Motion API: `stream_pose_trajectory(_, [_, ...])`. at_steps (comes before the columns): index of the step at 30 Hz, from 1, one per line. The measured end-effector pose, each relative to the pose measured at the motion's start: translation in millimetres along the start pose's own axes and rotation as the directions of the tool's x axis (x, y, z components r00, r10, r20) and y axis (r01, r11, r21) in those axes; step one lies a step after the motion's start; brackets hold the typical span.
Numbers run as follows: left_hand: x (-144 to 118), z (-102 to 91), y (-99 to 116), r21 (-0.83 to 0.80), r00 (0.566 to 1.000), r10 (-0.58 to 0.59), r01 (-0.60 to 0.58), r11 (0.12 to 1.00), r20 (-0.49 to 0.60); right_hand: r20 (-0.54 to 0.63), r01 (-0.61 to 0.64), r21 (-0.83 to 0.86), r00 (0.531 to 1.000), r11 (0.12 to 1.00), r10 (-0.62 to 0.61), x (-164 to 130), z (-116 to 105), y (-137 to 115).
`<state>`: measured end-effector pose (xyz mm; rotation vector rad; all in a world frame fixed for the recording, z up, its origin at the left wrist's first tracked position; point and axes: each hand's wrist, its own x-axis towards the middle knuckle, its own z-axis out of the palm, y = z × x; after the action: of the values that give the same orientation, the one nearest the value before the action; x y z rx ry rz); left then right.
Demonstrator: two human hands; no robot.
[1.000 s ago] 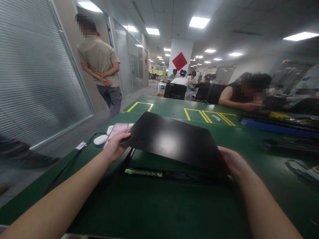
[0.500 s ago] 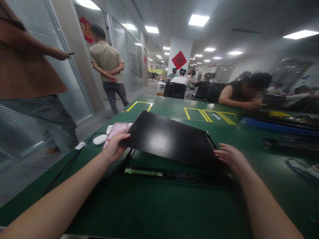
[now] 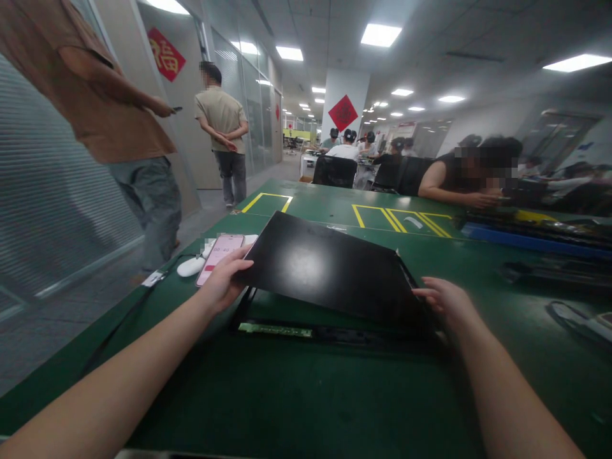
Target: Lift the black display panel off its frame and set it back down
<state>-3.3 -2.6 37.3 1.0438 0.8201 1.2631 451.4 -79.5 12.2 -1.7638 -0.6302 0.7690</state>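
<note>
A thin black glossy panel, like a display screen, is tilted above a dark frame on the green table. My left hand is closed on the panel's left edge, thumb on top, holding that side raised. At the panel's right edge is my right hand, its fingers stretched toward the edge and a fingertip apparently touching it. The right side sits lower, close to the frame. A green circuit strip shows along the frame's near side. The panel hides most of the frame's inside.
A pink-screened phone and a white mouse lie left of the panel. Yellow tape outlines mark the far table. A blue tray stands at right, near a seated person. Two people stand at left.
My right fingers have curled slightly at the panel's edge. The panel and my left hand have barely moved. The two people at left have shifted right in view.
</note>
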Motion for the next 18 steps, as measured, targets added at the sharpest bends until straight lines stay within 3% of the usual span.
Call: stream_pose_trajectory(18, [-6, 5.2, -11, -0.071, 0.992, -0.119, 0.115, 0.991, -0.044, -0.052, 0.035, -0.04, 0.998, 0.999, -0.038, 6, -7, 6])
